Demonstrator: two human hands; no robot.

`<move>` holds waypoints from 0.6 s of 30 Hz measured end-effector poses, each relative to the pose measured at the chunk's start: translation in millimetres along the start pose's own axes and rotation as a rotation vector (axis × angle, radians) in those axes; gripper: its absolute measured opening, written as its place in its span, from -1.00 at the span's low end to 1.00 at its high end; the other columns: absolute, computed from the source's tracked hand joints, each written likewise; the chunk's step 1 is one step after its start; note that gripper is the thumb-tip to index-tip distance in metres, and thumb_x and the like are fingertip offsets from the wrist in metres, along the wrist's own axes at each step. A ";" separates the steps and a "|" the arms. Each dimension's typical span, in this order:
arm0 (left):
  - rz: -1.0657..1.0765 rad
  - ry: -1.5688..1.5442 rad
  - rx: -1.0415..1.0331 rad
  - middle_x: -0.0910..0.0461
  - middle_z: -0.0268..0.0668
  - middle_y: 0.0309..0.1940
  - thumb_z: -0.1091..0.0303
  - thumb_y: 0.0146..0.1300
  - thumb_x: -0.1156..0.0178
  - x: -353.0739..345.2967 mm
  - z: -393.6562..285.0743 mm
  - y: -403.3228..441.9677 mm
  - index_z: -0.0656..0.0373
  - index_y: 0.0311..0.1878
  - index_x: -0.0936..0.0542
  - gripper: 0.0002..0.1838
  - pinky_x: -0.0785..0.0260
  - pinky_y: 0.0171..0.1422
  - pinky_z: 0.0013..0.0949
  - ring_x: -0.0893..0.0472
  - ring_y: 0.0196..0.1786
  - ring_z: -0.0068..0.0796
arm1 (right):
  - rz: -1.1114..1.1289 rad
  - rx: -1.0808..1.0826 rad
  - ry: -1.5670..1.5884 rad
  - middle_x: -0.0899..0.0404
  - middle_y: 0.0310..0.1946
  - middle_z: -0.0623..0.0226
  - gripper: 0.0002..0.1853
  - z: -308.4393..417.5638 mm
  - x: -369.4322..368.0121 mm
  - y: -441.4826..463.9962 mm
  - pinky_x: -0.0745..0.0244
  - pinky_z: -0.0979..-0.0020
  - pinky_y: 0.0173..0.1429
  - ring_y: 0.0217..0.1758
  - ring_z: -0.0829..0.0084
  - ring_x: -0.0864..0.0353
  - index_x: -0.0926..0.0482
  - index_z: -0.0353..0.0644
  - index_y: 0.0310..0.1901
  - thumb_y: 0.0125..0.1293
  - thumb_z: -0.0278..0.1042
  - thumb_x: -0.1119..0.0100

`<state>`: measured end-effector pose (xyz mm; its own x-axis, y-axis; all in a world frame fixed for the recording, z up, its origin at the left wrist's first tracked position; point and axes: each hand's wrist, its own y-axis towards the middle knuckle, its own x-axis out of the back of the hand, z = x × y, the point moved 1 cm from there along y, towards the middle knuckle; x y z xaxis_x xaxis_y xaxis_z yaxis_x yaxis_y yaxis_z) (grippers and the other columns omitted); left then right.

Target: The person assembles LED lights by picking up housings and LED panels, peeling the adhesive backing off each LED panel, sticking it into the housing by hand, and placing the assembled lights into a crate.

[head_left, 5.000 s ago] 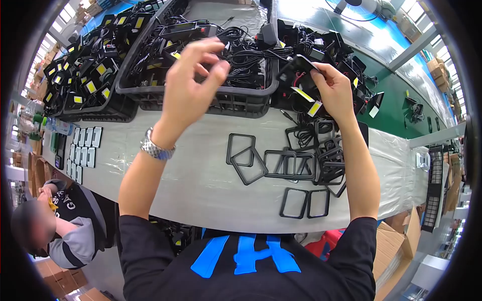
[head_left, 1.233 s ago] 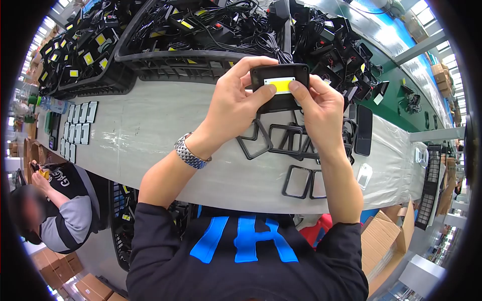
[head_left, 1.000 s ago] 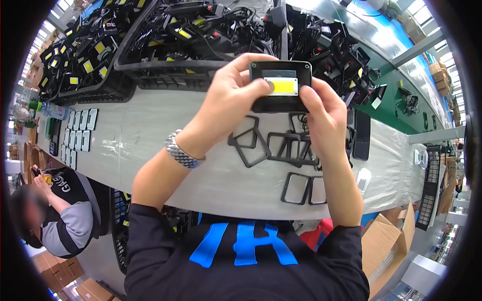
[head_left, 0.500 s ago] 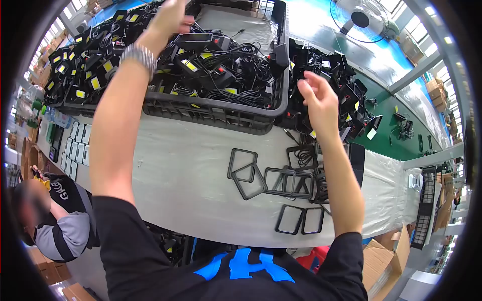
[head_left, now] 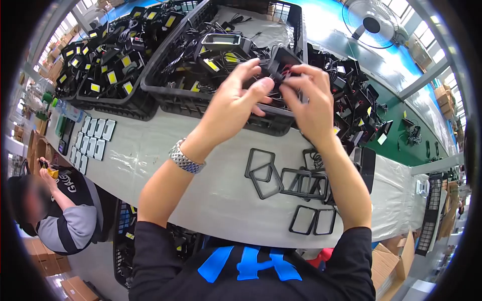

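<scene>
My left hand (head_left: 233,103), with a metal-banded watch on its wrist, reaches over the near rim of a black plastic crate (head_left: 198,102). Its thumb and fingers close around the lower left of a black corded unit (head_left: 285,57). From the other side, my right hand (head_left: 314,100) pinches the same unit, fingers curled, close to its cable. The fingers partly hide the unit, and blur obscures its details. Inside the crate, below and beyond my hands, lie several similar black units with coiled cables and yellow patches, one a rectangular black box (head_left: 221,42).
Black rectangular frames (head_left: 266,181) lie on the white-covered table (head_left: 201,200). Silver-grey parts (head_left: 95,138) stand in rows at left. Another full crate (head_left: 118,100) and a heap of corded units (head_left: 351,95) flank the middle crate. A co-worker (head_left: 70,215) sits at left; a fan (head_left: 371,25) stands behind.
My left hand has come back from the crate's far left to meet my right hand, which moved slightly left. Both now hold a black corded unit above the crate's near edge. The view has shifted.
</scene>
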<state>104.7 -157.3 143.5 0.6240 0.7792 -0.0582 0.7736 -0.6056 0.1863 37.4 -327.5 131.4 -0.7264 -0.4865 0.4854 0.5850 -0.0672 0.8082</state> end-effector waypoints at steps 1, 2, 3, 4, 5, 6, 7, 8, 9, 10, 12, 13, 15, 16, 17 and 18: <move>0.115 -0.197 0.051 -0.40 -0.05 0.15 0.15 0.37 -0.13 -8.2 1.2 -3.9 0.31 0.43 -0.05 -0.26 -0.54 -0.26 -0.49 -0.63 -0.16 -0.46 | 0.030 0.110 -0.004 -0.54 -0.09 0.30 -0.82 7.4 0.6 -6.6 -0.36 0.23 0.13 0.05 0.20 -0.48 -0.64 -0.17 -0.34 -0.05 -0.51 -0.37; 0.131 -0.307 0.098 -0.43 -0.10 0.05 0.24 0.37 -0.10 -12.0 5.9 -6.2 0.31 0.44 -0.02 -0.29 -0.55 -0.29 -0.48 -0.62 -0.19 -0.47 | 0.079 0.210 -0.022 -0.54 -0.06 0.32 -0.78 14.7 3.7 -13.5 -0.39 0.23 0.13 0.07 0.21 -0.49 -0.65 -0.16 -0.32 -0.10 -0.48 -0.40; 0.129 -0.354 0.092 -0.44 -0.13 0.02 0.33 0.35 -0.06 -12.0 12.4 -7.5 0.32 0.42 -0.04 -0.33 -0.56 -0.30 -0.48 -0.61 -0.19 -0.47 | 0.097 0.229 -0.031 -0.53 -0.04 0.32 -0.76 19.8 7.5 -20.4 -0.40 0.22 0.13 0.09 0.21 -0.48 -0.65 -0.16 -0.31 -0.11 -0.47 -0.41; 0.128 -0.400 0.090 -0.44 -0.15 0.00 0.41 0.33 -0.01 -11.4 17.5 -8.7 0.33 0.41 -0.06 -0.37 -0.57 -0.31 -0.48 -0.61 -0.19 -0.48 | 0.114 0.244 -0.040 -0.53 -0.02 0.32 -0.73 24.0 10.8 -26.4 -0.41 0.22 0.14 0.10 0.20 -0.48 -0.66 -0.16 -0.30 -0.13 -0.46 -0.42; 0.110 -0.375 0.095 -0.45 -0.15 0.01 0.45 0.32 0.03 -11.5 19.5 -11.4 0.30 0.41 -0.07 -0.39 -0.58 -0.28 -0.44 -0.61 -0.16 -0.44 | 0.113 0.260 -0.041 -0.52 0.02 0.28 -0.70 26.0 16.7 -29.0 -0.42 0.22 0.15 0.12 0.17 -0.47 -0.66 -0.15 -0.27 -0.14 -0.41 -0.46; 0.092 -0.351 0.103 -0.46 -0.14 0.02 0.50 0.31 0.08 -12.3 22.1 -15.3 0.27 0.41 -0.08 -0.41 -0.58 -0.26 -0.41 -0.62 -0.13 -0.41 | 0.132 0.248 -0.011 -0.49 0.06 0.22 -0.64 29.1 26.4 -30.8 -0.43 0.23 0.16 0.12 0.16 -0.47 -0.66 -0.16 -0.20 -0.12 -0.37 -0.49; 0.074 -0.326 0.107 -0.47 -0.13 0.04 0.54 0.30 0.13 -13.4 24.2 -18.1 0.24 0.40 -0.09 -0.42 -0.58 -0.24 -0.37 -0.62 -0.10 -0.37 | 0.085 0.159 0.022 -0.48 0.08 0.19 -0.57 31.9 33.2 -31.8 -0.44 0.24 0.15 0.13 0.16 -0.47 -0.63 -0.18 -0.12 -0.09 -0.35 -0.49; 0.064 -0.278 0.078 -0.46 -0.12 0.05 0.55 0.29 0.14 -14.7 24.8 -20.2 0.24 0.40 -0.10 -0.42 -0.59 -0.24 -0.37 -0.62 -0.10 -0.36 | 0.037 0.072 0.055 -0.47 0.09 0.16 -0.51 33.4 38.2 -33.2 -0.44 0.25 0.15 0.14 0.17 -0.47 -0.60 -0.19 -0.04 -0.07 -0.32 -0.49; 0.052 -0.231 0.052 -0.45 -0.12 0.06 0.57 0.27 0.16 -16.1 25.1 -23.5 0.23 0.39 -0.11 -0.42 -0.59 -0.25 -0.36 -0.62 -0.09 -0.35 | 0.023 -0.068 0.096 -0.44 0.11 0.10 -0.41 29.5 39.4 -33.0 -0.45 0.28 0.13 0.15 0.21 -0.47 -0.50 -0.22 0.12 0.01 -0.30 -0.47; 0.039 -0.183 0.027 -0.45 -0.12 0.08 0.58 0.26 0.17 -17.4 25.8 -27.2 0.23 0.38 -0.12 -0.42 -0.60 -0.26 -0.35 -0.62 -0.08 -0.34 | 0.011 -0.281 0.188 -0.47 0.07 0.09 -0.38 32.0 39.8 -32.8 -0.51 0.37 0.03 0.04 0.35 -0.54 -0.43 -0.27 0.19 0.10 -0.28 -0.42; 0.059 -0.291 0.037 -0.41 -0.12 0.12 0.61 0.24 0.15 -19.6 28.8 -32.5 0.18 0.46 0.03 -0.31 -0.61 -0.11 -0.29 -0.58 0.01 -0.35 | 0.180 -0.702 0.528 -0.57 -0.09 0.16 -0.41 30.1 43.0 -35.6 -0.55 0.48 -0.12 -0.17 0.52 -0.60 -0.40 -0.33 0.20 0.18 -0.30 -0.38; 0.064 -0.387 0.022 -0.39 -0.10 0.13 0.62 0.24 0.15 -23.3 31.8 -35.7 0.17 0.48 0.09 -0.27 -0.61 -0.07 -0.30 -0.57 0.03 -0.36 | 0.210 -0.736 0.492 -0.63 -0.30 0.30 -0.56 33.5 45.9 -36.7 -0.52 0.58 -0.31 -0.35 0.65 -0.58 -0.47 -0.37 0.08 0.22 -0.38 -0.33; 0.106 -0.558 0.062 -0.33 -0.09 0.20 0.64 0.21 0.11 -26.6 33.9 -43.0 0.08 0.53 0.28 -0.13 -0.56 0.08 -0.27 -0.52 0.10 -0.37 | 0.204 -0.770 0.551 -0.63 -0.38 0.34 -0.67 33.7 47.0 -40.5 -0.47 0.60 -0.39 -0.40 0.68 -0.56 -0.52 -0.38 -0.01 0.24 -0.42 -0.31; 0.121 -0.429 0.014 -0.34 -0.10 0.20 0.63 0.20 0.08 -26.5 34.2 -45.2 0.07 0.53 0.25 -0.13 -0.54 0.05 -0.31 -0.52 0.07 -0.40 | 0.205 -0.789 0.583 -0.62 -0.42 0.36 -0.72 34.0 46.5 -43.0 -0.45 0.61 -0.42 -0.43 0.69 -0.55 -0.55 -0.38 -0.06 0.25 -0.44 -0.29; 0.136 -0.297 -0.031 -0.34 -0.10 0.21 0.63 0.20 0.05 -25.9 34.6 -47.8 0.06 0.53 0.22 -0.12 -0.52 0.02 -0.35 -0.52 0.05 -0.43 | 0.140 -0.776 0.675 -0.62 -0.42 0.37 -0.82 32.5 45.5 -43.3 -0.40 0.64 -0.49 -0.47 0.71 -0.52 -0.58 -0.38 -0.15 0.27 -0.47 -0.26; 0.153 -0.163 -0.075 -0.34 -0.11 0.22 0.62 0.19 0.02 -25.2 34.6 -49.8 0.04 0.53 0.20 -0.11 -0.50 0.00 -0.39 -0.52 0.02 -0.46 | 0.129 -0.776 0.642 -0.61 -0.45 0.38 -0.80 31.8 46.9 -40.0 -0.38 0.64 -0.51 -0.54 0.70 -0.50 -0.57 -0.36 -0.12 0.29 -0.44 -0.25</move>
<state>54.3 -152.4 101.8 0.7475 0.6393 -0.1805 0.6623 -0.6960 0.2775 -31.5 -320.0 132.5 -0.4440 -0.8907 0.0980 0.8837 -0.4172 0.2119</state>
